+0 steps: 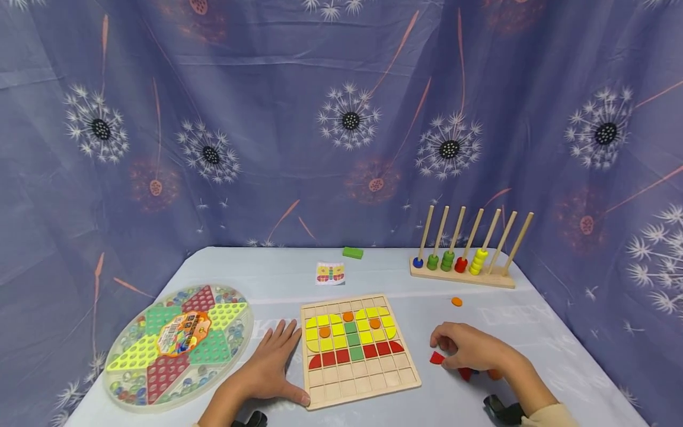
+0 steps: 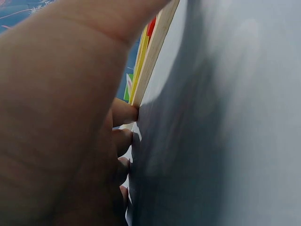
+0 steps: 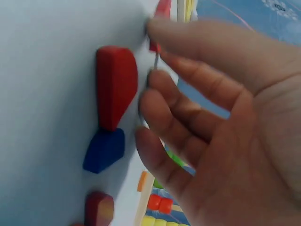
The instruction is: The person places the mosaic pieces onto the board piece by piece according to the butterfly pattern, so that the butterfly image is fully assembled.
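Note:
A wooden grid board (image 1: 363,379) holds yellow, red, green and orange tiles in a butterfly-like pattern. My left hand (image 1: 269,365) lies spread on the table at the board's left side, thumb at its near left corner; in the left wrist view its fingertips (image 2: 123,113) meet the tabletop beside the board's edge. To the right, my right hand (image 1: 469,347) pinches a small red tile (image 1: 437,357) between thumb and forefinger, low over the table. In the right wrist view, a red rounded block (image 3: 115,87) and a blue block (image 3: 104,150) lie beside the curled fingers.
A pattern card (image 1: 330,273) and a green block (image 1: 353,253) lie behind the board. At the back right stands a bead rack (image 1: 462,277) with upright pegs. An orange disc (image 1: 456,302) lies before it. A round Chinese checkers board (image 1: 178,350) with marbles occupies the left.

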A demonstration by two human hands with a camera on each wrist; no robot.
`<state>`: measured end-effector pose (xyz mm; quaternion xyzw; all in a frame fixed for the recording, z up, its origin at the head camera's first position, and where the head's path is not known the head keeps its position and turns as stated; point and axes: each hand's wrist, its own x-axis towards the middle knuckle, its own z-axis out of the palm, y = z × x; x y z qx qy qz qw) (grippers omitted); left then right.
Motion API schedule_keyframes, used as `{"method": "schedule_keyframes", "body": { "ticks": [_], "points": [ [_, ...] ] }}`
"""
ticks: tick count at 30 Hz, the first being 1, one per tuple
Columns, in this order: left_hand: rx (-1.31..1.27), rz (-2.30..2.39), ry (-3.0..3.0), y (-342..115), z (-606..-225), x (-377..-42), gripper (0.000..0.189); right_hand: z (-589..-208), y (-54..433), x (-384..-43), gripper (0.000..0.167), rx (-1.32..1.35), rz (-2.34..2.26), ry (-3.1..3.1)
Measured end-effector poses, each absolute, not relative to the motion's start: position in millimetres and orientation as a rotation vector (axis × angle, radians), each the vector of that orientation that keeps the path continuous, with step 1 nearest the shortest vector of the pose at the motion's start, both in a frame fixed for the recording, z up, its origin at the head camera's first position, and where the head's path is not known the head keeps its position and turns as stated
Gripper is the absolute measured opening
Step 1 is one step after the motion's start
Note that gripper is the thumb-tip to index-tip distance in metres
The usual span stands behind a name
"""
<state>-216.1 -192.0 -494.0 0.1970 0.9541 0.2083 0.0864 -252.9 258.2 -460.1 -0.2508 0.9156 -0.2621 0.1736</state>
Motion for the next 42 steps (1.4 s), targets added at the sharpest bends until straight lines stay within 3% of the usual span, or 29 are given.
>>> {"method": "schedule_keyframes", "body": {
  "ticks": [7,15,42],
  "points": [
    [0.611,0.648,2.830,-186.0,-496.4,-216.2,0.137,-462.9,259.4,-256.0,0.019,-0.710,-0.668,2.710],
    [0.614,0.628,2.826,-186.1,-498.7,-217.1,0.138,-465.4,251.6,-253.6,0.028,-0.723,-0.693,2.640],
    [0.596,0.620,2.848,-189.7,-496.4,-217.8,0.139,-466.0,203.7,-253.8,0.022,-0.956,-0.712,2.654]
  ]
}}
